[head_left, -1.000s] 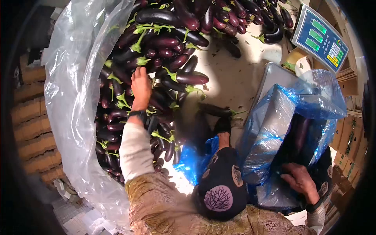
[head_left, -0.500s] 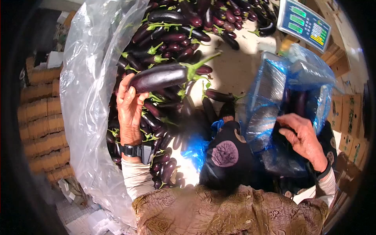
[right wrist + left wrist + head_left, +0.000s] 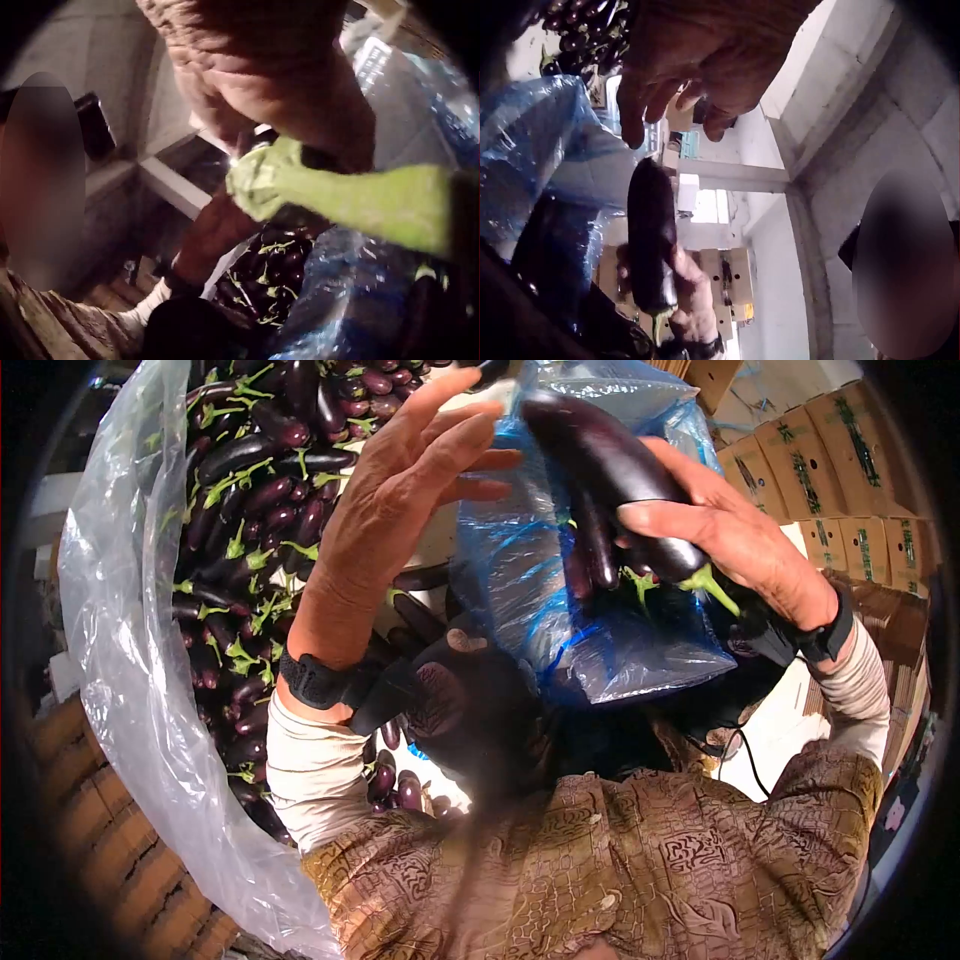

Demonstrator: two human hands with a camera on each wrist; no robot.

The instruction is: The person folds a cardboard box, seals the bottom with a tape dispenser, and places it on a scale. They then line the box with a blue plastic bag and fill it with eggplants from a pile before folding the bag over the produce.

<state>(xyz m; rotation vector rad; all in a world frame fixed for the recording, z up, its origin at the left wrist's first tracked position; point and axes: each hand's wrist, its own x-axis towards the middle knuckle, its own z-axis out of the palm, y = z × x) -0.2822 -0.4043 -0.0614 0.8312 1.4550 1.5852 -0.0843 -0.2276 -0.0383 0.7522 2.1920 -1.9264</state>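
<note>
Over the box lined with blue plastic (image 3: pixel 515 545), my right hand (image 3: pixel 745 545) grips a dark purple eggplant (image 3: pixel 610 460) around its body. The stem end points down toward my wrist. In the right wrist view its green stem (image 3: pixel 352 199) juts out below the hand, which hides most of the body. My left hand (image 3: pixel 390 505) is raised to the left of the eggplant, fingers extended, holding nothing. The left wrist view shows the eggplant's blunt end just below those fingers. Other eggplants (image 3: pixel 597 550) lie inside the box.
A large pile of eggplants (image 3: pixel 260 510) fills the left side, bordered by a clear plastic sheet (image 3: pixel 130 610). Cardboard boxes (image 3: pixel 840 450) are stacked at the right, and more cardboard (image 3: pixel 90 830) stands at the lower left.
The left hand picked an eggplant from the pile and moved right with it. The eggplant is now in the right hand, and the left has let go. The head view has swung right.
</note>
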